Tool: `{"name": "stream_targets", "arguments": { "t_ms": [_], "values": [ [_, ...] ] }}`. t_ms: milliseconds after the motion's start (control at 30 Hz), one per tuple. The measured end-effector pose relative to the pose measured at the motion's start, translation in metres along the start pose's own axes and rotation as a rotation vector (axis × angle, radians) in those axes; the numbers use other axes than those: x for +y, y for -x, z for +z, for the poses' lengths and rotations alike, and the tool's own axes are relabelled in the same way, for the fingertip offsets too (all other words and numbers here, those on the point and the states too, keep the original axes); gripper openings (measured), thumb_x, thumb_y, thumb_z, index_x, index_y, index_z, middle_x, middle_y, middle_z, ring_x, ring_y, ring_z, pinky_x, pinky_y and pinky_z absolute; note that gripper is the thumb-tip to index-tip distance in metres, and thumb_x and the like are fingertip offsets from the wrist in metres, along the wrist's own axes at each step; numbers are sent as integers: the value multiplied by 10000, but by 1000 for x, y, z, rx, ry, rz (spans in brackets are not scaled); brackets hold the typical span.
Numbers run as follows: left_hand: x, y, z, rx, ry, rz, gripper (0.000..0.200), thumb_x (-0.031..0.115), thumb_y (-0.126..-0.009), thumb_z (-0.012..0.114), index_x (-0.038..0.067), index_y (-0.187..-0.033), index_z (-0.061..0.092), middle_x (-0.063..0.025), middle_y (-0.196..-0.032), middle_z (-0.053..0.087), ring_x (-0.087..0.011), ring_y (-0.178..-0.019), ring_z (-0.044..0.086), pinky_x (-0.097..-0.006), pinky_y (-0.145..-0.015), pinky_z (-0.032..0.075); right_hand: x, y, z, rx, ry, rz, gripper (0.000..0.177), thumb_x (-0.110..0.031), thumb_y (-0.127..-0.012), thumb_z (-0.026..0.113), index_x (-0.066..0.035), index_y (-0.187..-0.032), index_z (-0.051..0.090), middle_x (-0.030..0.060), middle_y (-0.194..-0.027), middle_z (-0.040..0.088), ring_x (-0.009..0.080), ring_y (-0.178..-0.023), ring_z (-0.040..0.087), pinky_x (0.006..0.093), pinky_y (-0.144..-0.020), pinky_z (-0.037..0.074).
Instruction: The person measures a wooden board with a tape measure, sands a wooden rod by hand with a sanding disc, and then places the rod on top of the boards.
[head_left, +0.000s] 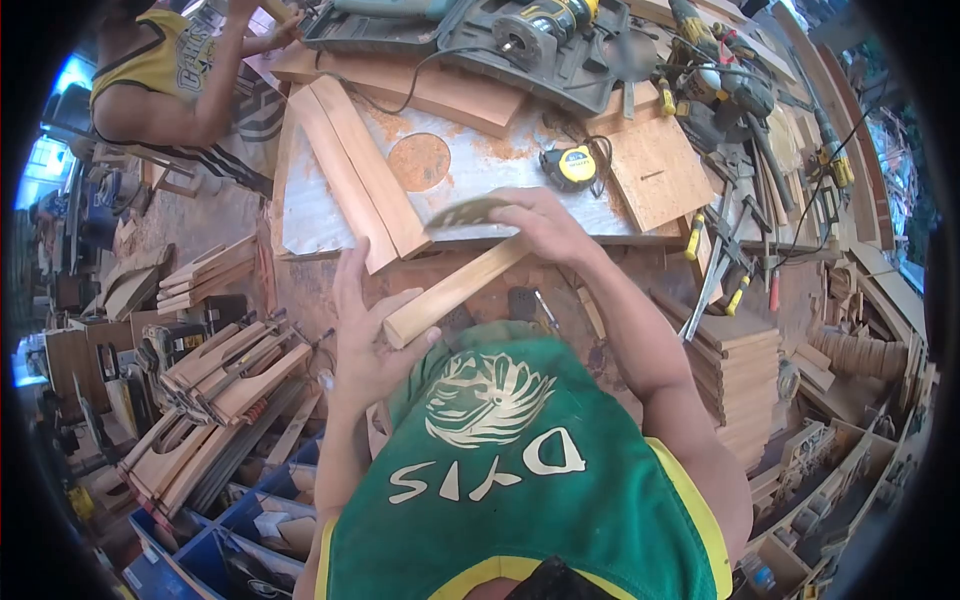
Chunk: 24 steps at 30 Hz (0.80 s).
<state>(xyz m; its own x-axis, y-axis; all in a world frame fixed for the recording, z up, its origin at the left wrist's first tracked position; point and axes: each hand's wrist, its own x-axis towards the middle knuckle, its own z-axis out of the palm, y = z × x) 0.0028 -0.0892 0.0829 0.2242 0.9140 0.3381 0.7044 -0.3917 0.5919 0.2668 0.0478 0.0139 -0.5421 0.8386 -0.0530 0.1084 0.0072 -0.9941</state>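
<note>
A short, smooth wooden bar [455, 292] with rounded edges is held at a slant in front of my chest. My left hand [365, 318] grips its near end between thumb and fingers, the index finger stretched out. At the upper end my right hand [545, 228] holds a thin olive-brown disc [468, 212], which looks like a sanding disc, by its edge. Whether the right fingers also touch the bar is hidden. Two longer wooden boards [365, 180] lie side by side on the workbench [310, 228], just beyond my left hand.
A yellow-black tape measure [572, 167] and a square wood panel [652, 172] lie on the bench. Behind them a power tool [545, 30] rests in an open case [470, 55]. Clamps [722, 255] are at right, stacked wooden parts [235, 370] at left. Another person [175, 85] stands at upper left.
</note>
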Motion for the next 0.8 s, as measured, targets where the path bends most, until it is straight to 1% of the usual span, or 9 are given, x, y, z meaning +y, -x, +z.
{"name": "stream_targets", "arguments": {
  "t_ms": [33,133,233,433,533,567,667,700,800],
  "values": [
    [0,-4,-1,3,1,51,514,200,-734,903,78,-1205,735,-226,-1530,446,-437,-1404,437,-525,-1159,346,-14,-1,7,-130,131,39,332,-179,-958,565,-16,-1199,725,130,-1112,744,205,-1025,658,352,-961,493],
    [-8,-15,-1,-96,147,71,519,206,-744,908,60,-1207,728,-218,-1397,564,-398,-1293,553,-494,-1095,432,-44,5,25,-331,76,129,359,-228,-972,594,-15,-1240,703,134,-1110,740,224,-1023,659,367,-949,498],
    [-12,-15,0,-191,482,-152,517,204,-759,906,31,-1208,719,-193,-1272,641,-329,-1181,637,-432,-1006,505,-44,17,21,-299,139,-2,430,-317,-987,629,-21,-1296,670,131,-1103,734,223,-1028,662,368,-943,508],
    [-38,-24,2,-132,663,-83,483,184,-822,867,-19,-1226,698,-136,-1222,668,-243,-1114,661,-345,-941,530,-16,78,-29,-252,414,75,559,-373,-932,754,-13,-1343,636,118,-1127,729,194,-1042,665,360,-951,520],
    [-52,-39,28,-63,885,-324,482,189,-887,821,-53,-1271,658,-114,-1252,654,-213,-1127,646,-339,-959,520,-4,115,-12,-37,109,206,570,-325,-907,794,-7,-1351,633,113,-1158,728,213,-1059,670,368,-963,523],
    [-53,-46,44,-46,953,-306,536,201,-929,787,-78,-1341,589,-115,-1284,637,-198,-1144,629,-339,-984,511,10,129,-4,76,94,166,525,-280,-907,797,-8,-1324,630,100,-1061,716,194,-906,688,347,-832,561],
    [-61,-54,114,40,807,-382,554,150,-944,750,-73,-1401,530,-138,-1304,629,-206,-1171,623,-342,-1015,501,25,159,11,269,-331,378,475,-258,-911,794,-15,-1279,616,77,-941,672,133,-727,646,299,-657,543],
    [-59,-55,134,16,813,-408,557,128,-944,735,-69,-1416,514,-147,-1303,631,-215,-1161,634,-349,-1012,512,34,163,18,335,-297,407,409,-240,-938,762,-29,-1247,596,47,-864,623,86,-609,573,261,-554,488],
    [-50,-56,176,-41,777,-544,573,70,-941,698,-54,-1454,474,-176,-1288,641,-236,-1118,666,-373,-988,547,64,164,30,422,-368,535,359,-229,-969,723,-28,-1253,637,19,-846,635,90,-608,574,257,-560,466]
  ]
}}
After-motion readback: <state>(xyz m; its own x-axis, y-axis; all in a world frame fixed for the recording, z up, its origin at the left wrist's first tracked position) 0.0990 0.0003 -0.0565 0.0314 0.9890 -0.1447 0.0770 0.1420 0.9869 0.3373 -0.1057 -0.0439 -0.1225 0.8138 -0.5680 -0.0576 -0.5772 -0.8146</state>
